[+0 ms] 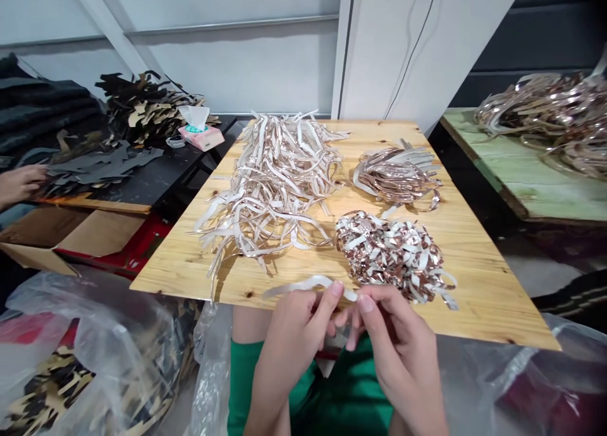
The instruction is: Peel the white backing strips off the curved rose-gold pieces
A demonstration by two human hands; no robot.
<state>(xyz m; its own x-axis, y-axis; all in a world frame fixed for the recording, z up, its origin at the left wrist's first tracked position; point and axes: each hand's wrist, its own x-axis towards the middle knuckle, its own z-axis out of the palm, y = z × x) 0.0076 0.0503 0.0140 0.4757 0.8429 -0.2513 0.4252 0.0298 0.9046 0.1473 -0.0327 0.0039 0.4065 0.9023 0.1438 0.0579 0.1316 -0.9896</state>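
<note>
A narrow white strip (308, 282) is pinched between my two hands at the near edge of the wooden table. My left hand (303, 328) grips it between thumb and fingers, and its free tail trails to the left. At the strip's right end, my right hand (396, 335) pinches with thumb and forefinger. Just beyond my right hand lies a pile of short, shiny rose-gold and white pieces (391, 253). A large tangle of long white and rose-gold strips (279, 183) spreads over the table's left half. Farther back on the right rests a bundle of similar strips (398, 174).
The wooden table (474, 284) stands against a white wall. At left, a dark table (190, 164) holds dark cut scraps and a tissue box (203, 138); another person's hand (21, 186) is there. A cardboard box (71, 234) and plastic bags (118, 335) sit below. More strips (545, 120) lie on a right-hand table.
</note>
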